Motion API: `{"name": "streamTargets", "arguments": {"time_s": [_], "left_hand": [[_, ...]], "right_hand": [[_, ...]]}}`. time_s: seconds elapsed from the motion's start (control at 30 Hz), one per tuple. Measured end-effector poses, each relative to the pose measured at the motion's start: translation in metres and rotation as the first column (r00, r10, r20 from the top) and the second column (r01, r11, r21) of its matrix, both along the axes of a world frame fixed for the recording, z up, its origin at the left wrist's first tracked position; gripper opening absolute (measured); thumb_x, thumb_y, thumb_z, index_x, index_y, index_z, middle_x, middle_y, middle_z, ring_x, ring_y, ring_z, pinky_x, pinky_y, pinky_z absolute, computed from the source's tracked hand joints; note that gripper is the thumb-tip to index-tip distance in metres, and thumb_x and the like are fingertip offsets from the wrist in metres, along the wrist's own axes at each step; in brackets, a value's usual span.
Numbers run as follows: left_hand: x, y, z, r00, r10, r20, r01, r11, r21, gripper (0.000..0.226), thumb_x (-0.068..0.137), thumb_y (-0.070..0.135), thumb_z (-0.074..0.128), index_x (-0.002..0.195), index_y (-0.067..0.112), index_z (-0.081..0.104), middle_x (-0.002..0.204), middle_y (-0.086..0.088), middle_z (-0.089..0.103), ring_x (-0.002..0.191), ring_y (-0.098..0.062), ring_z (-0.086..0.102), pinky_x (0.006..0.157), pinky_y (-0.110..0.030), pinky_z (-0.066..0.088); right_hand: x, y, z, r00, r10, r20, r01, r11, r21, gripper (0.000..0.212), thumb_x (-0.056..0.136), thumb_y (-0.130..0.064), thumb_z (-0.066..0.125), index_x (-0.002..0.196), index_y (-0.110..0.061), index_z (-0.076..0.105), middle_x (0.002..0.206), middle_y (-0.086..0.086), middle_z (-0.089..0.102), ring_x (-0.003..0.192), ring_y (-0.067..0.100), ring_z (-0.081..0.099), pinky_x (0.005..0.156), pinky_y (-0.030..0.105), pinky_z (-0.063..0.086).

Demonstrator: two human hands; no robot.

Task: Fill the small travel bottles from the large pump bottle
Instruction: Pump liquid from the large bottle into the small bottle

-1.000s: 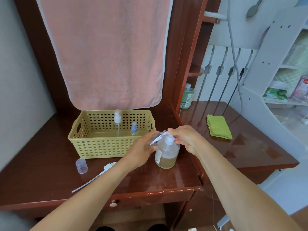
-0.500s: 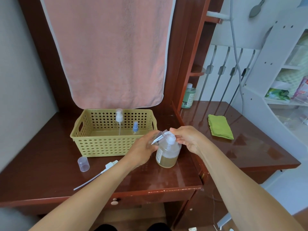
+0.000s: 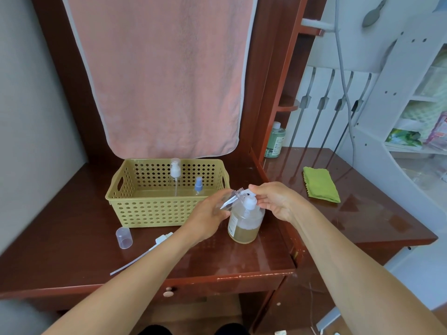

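Head view: basket (image 3: 157, 213) behind pump bottle (image 3: 244, 228)

A yellow-green perforated plastic basket (image 3: 154, 211) sits on the glossy red-brown wooden counter (image 3: 60, 250), just left of the left grip (image 3: 208, 213). A pink terry towel (image 3: 164, 76) hangs behind it. Right of the right grip (image 3: 273, 201) lies a folded green cloth (image 3: 320, 184). Farther back stands a clear green-tinted bottle (image 3: 274, 141).
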State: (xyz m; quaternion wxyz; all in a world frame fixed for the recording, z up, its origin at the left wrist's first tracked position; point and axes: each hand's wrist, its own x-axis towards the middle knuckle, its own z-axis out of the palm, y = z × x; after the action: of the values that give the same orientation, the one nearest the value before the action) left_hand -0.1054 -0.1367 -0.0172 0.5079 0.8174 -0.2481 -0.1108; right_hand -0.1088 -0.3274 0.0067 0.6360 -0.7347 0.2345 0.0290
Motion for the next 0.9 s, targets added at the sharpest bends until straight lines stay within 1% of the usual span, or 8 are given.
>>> {"name": "streamTargets", "arguments": {"time_s": [0.2, 0.33, 0.43, 0.53, 0.6, 0.7, 0.83, 0.9], "left_hand": [[0.001, -0.003, 0.0, 1.0, 0.009, -0.001, -0.009, 1.0, -0.004, 0.048, 0.094, 0.007, 0.054, 0.136, 0.029, 0.046, 0.124, 0.017, 0.051, 0.112, 0.002, 0.043, 0.092, -0.017, 0.032], [0.002, -0.004, -0.004, 1.0, 0.01, -0.005, -0.01, 1.0, 0.008, 0.05, 0.094, 0.006, 0.055, 0.136, 0.03, 0.046, 0.125, 0.016, 0.051, 0.114, 0.0, 0.044, 0.094, -0.018, 0.032], [0.001, -0.004, -0.003, 1.0, -0.001, -0.004, 0.001, 1.0, 0.001, 0.049, 0.094, 0.005, 0.054, 0.136, 0.028, 0.047, 0.12, 0.019, 0.05, 0.113, 0.0, 0.045, 0.092, -0.017, 0.032], [-0.001, -0.002, -0.002, 1.0, -0.004, -0.008, 0.004, 1.0, -0.002, 0.049, 0.094, 0.003, 0.053, 0.137, 0.027, 0.045, 0.119, 0.021, 0.048, 0.116, 0.001, 0.043, 0.092, -0.015, 0.031], [0.001, -0.002, -0.001, 1.0, 0.005, -0.002, -0.005, 1.0, -0.004, 0.05, 0.094, 0.004, 0.053, 0.137, 0.028, 0.045, 0.12, 0.02, 0.049, 0.117, 0.0, 0.044, 0.093, -0.016, 0.031], [0.003, -0.003, 0.001, 1.0, 0.001, 0.007, -0.001, 1.0, -0.002, 0.05, 0.094, 0.005, 0.054, 0.138, 0.028, 0.045, 0.121, 0.02, 0.048, 0.114, 0.002, 0.043, 0.093, -0.016, 0.031], [0.002, -0.004, -0.002, 1.0, -0.011, 0.004, 0.011, 1.0, 0.005, 0.049, 0.094, 0.003, 0.053, 0.136, 0.027, 0.046, 0.121, 0.02, 0.049, 0.111, 0.004, 0.044, 0.084, -0.005, 0.034], [0.0, -0.004, 0.0, 1.0, -0.014, 0.006, 0.014, 1.0, 0.006, 0.048, 0.094, 0.003, 0.054, 0.135, 0.028, 0.047, 0.119, 0.02, 0.05, 0.108, 0.004, 0.046, 0.077, 0.001, 0.034]], "right_hand": [[0.003, 0.0, 0.001, 1.0, -0.005, -0.001, 0.005, 1.0, -0.025, 0.013, 0.088, -0.02, 0.067, 0.084, -0.008, 0.063, 0.091, 0.01, 0.064, 0.089, 0.02, 0.058, 0.092, 0.033, 0.048], [0.003, 0.004, 0.0, 1.0, -0.02, 0.005, 0.02, 0.998, -0.064, 0.012, 0.088, -0.014, 0.066, 0.079, -0.008, 0.062, 0.084, 0.008, 0.061, 0.081, 0.016, 0.056, 0.087, 0.029, 0.048], [0.001, 0.001, 0.001, 1.0, -0.008, 0.013, 0.008, 0.999, -0.052, 0.009, 0.088, -0.015, 0.067, 0.086, -0.008, 0.061, 0.088, 0.008, 0.063, 0.085, 0.017, 0.058, 0.088, 0.03, 0.049], [-0.001, -0.002, 0.002, 1.0, 0.013, -0.009, -0.013, 1.0, -0.01, 0.016, 0.088, -0.021, 0.068, 0.093, -0.008, 0.06, 0.096, 0.009, 0.063, 0.093, 0.02, 0.059, 0.095, 0.033, 0.048], [-0.001, -0.002, 0.003, 1.0, 0.011, -0.01, -0.011, 1.0, 0.018, 0.015, 0.088, -0.022, 0.068, 0.09, -0.01, 0.06, 0.097, 0.01, 0.063, 0.096, 0.021, 0.058, 0.097, 0.034, 0.047], [0.0, 0.001, 0.007, 1.0, 0.011, 0.004, -0.011, 0.999, -0.034, 0.011, 0.09, -0.019, 0.065, 0.086, -0.01, 0.06, 0.094, 0.01, 0.062, 0.095, 0.02, 0.057, 0.095, 0.034, 0.047], [0.002, 0.009, 0.005, 1.0, -0.015, -0.002, 0.014, 0.984, -0.178, 0.013, 0.091, -0.017, 0.062, 0.08, -0.012, 0.06, 0.092, 0.01, 0.061, 0.089, 0.019, 0.056, 0.089, 0.033, 0.05], [0.0, 0.008, 0.003, 1.0, -0.022, 0.011, 0.024, 0.984, -0.176, 0.012, 0.091, -0.019, 0.063, 0.081, -0.012, 0.059, 0.092, 0.009, 0.06, 0.086, 0.018, 0.056, 0.088, 0.032, 0.049]]}}
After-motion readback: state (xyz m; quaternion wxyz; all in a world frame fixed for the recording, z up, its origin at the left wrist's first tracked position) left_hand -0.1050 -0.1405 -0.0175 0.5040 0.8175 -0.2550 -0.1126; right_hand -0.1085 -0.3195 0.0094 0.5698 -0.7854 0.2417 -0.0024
